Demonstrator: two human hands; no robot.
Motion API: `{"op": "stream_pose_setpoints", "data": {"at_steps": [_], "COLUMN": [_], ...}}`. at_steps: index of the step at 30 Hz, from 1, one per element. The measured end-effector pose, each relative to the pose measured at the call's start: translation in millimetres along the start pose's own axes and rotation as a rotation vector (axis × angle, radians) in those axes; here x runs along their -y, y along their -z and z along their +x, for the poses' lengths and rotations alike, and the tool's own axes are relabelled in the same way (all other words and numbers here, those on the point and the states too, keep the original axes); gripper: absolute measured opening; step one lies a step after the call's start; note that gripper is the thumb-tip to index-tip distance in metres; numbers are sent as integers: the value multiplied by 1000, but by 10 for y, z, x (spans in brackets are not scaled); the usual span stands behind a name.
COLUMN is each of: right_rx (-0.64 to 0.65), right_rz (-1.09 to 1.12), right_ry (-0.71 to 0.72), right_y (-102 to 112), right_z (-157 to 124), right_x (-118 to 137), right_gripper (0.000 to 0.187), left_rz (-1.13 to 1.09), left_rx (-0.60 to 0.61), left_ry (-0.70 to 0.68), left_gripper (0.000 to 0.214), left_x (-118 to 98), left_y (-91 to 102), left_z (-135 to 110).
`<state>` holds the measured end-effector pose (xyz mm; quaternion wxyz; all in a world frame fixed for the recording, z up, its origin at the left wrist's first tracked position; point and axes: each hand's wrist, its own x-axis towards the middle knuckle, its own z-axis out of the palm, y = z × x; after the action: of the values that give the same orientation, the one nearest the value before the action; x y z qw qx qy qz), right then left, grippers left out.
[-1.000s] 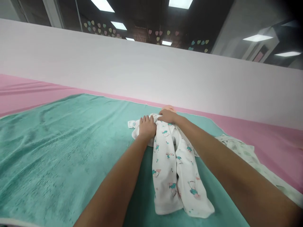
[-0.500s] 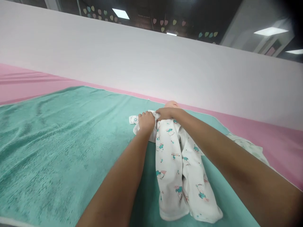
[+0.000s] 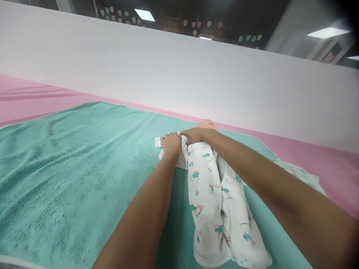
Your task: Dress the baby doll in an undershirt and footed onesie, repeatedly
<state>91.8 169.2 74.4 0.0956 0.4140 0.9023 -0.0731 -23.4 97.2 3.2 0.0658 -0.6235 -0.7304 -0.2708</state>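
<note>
White baby clothes (image 3: pixel 207 194) printed with small animals lie with both legs stretched toward me. Beyond them shows the pinkish rounded head (image 3: pixel 206 124) of what looks like a baby doll, partly behind my right hand. My left hand (image 3: pixel 171 145) is closed over the white sleeve (image 3: pixel 183 158), and the cuff (image 3: pixel 158 142) sticks out to its left. Just right of it, my right hand (image 3: pixel 195 135) grips the cloth near the shoulder, its fingers reaching toward my left hand. The doll's upper body is mostly hidden by my hands and right forearm.
A green towel (image 3: pixel 92 168) with soft wrinkles lies under the clothes, over a pink sheet (image 3: pixel 25 93). A pale patterned cloth (image 3: pixel 301 175) lies at the right, partly behind my right arm. A white wall (image 3: pixel 168 74) with dark glass above it bounds the far side.
My left hand has shifted slightly along the sleeve toward the cuff. My right fingers reach a little further left. The whole view has moved slightly.
</note>
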Motion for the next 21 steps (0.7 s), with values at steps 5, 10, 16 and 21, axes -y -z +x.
{"op": "stream_pose_setpoints", "data": {"at_steps": [5,10,16,21], "right_rx": [-49,-62,-140,-98], "right_rz": [-3,-96,-187,-202], "right_ry": [82,63,-20,-40], "right_y": [40,259,446,512], "right_z": [-6,-324,-691,-770], "right_x": [-103,-108,-71,-34], "right_gripper": [56,45,40,37], "left_rz": [-20,-31,-3,4], "left_rx": [-13,20,49,71], "left_ry": [10,80,79,93], "left_gripper": [30,32,28,29], "left_x": [-13,86,274,330], "left_y": [47,155,190,213], "left_z": [-16,-112,-219,-247]}}
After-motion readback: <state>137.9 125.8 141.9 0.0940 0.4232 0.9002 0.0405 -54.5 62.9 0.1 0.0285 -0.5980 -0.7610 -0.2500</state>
